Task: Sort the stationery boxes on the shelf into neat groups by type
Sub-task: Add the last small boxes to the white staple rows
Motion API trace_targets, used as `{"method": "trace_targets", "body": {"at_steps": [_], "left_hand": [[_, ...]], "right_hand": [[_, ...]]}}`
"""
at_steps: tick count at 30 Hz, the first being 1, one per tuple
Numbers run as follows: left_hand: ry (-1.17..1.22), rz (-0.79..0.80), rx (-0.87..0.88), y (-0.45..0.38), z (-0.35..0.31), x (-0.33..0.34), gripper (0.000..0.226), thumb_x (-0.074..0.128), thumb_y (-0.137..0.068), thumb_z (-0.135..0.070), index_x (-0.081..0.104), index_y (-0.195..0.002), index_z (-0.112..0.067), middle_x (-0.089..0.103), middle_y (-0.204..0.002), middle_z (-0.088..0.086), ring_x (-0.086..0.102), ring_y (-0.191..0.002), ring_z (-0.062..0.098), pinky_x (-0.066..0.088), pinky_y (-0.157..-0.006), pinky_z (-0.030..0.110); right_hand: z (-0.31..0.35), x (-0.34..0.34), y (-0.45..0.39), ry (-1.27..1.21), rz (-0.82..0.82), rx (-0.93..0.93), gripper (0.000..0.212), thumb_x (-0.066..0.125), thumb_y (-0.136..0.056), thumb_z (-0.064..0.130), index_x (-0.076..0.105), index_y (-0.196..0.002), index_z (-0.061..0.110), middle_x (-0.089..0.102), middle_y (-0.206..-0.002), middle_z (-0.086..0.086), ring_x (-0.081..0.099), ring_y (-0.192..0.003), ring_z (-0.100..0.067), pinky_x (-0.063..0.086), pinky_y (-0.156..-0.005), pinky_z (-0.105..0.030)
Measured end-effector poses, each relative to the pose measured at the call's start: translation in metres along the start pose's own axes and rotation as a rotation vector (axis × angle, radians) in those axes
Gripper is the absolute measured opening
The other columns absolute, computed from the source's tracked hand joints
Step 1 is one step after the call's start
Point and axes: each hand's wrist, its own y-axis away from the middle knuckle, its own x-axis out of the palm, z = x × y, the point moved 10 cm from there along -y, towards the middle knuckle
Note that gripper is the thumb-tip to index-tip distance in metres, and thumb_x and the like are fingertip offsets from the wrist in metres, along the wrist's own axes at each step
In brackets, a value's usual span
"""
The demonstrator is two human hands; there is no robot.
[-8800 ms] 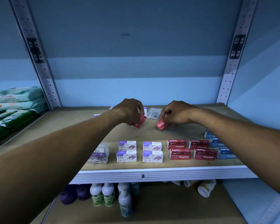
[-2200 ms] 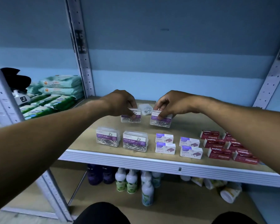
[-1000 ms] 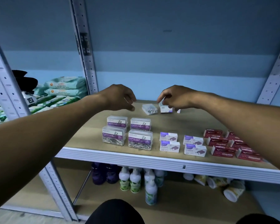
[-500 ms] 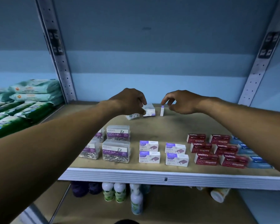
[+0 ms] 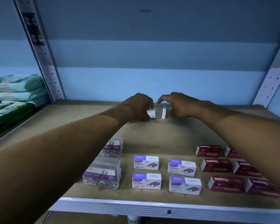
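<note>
At the back of the shelf (image 5: 152, 206) my left hand (image 5: 137, 107) grips a small white and purple staples box (image 5: 151, 113). Just right of it a second white and purple box (image 5: 163, 112) stands on end, untouched. My right hand (image 5: 176, 105) hovers beside that box with fingers loosely curled and holds nothing. Near the front edge lie several white and purple staples boxes (image 5: 146, 162) in a block, several red staples boxes (image 5: 217, 165) to their right, and clear paper clip boxes (image 5: 102, 174) to their left, partly hidden by my left forearm.
Green and white soft packs (image 5: 14, 94) are stacked on the neighbouring shelf at the left. Perforated metal uprights (image 5: 44, 59) stand at both back corners. A bottle cap (image 5: 133, 219) shows below the shelf edge.
My left hand has closed on the small staples box and tipped it up. My right hand has let go of the upright box and drawn slightly right. The camera has moved closer.
</note>
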Motion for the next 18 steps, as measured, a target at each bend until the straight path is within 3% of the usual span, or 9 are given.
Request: {"method": "trace_targets", "body": {"at_steps": [5,9,14,18], "left_hand": [[-0.025,-0.026,0.045,-0.0082,-0.0014,0.0018,0.041,0.08,-0.076,-0.022,0.068,-0.115,-0.02,0.06,-0.113,0.003,0.054,-0.105,0.02,0.047,-0.086,0.031],[-0.034,-0.04,0.074,-0.0101,-0.0028,0.0017,0.037,0.08,-0.075,-0.02,0.068,-0.11,-0.023,0.057,-0.101,-0.002,0.047,-0.09,0.013,0.047,-0.08,0.03],[0.041,-0.058,0.065,-0.0084,0.0026,0.0006,0.029,0.083,-0.071,-0.019,0.069,-0.097,-0.024,0.062,-0.097,-0.004,0.055,-0.089,0.014,0.049,-0.079,0.028],[0.071,-0.077,0.038,-0.0047,0.0061,-0.0032,0.026,0.085,-0.071,-0.018,0.07,-0.092,-0.021,0.064,-0.099,-0.004,0.056,-0.089,0.011,0.044,-0.075,0.024]], "right_hand": [[0.0018,0.0079,-0.0106,0.025,0.003,-0.062,0.04,0.062,-0.09,0.01,0.069,-0.118,0.038,0.048,-0.108,0.006,0.055,-0.106,-0.019,0.045,-0.083,-0.031],[0.0012,0.007,-0.0122,-0.018,-0.024,-0.085,0.024,0.065,-0.091,0.016,0.077,-0.098,0.036,0.064,-0.113,0.007,0.059,-0.103,-0.017,0.052,-0.093,-0.037],[-0.0004,0.0004,-0.0087,-0.059,-0.051,-0.093,0.026,0.064,-0.09,0.012,0.078,-0.095,0.033,0.061,-0.096,0.012,0.06,-0.097,-0.016,0.048,-0.081,-0.028],[-0.0041,0.0002,-0.0044,-0.133,-0.044,-0.042,0.018,0.062,-0.087,0.025,0.074,-0.098,0.032,0.061,-0.102,0.011,0.06,-0.097,-0.015,0.049,-0.078,-0.03]]}}
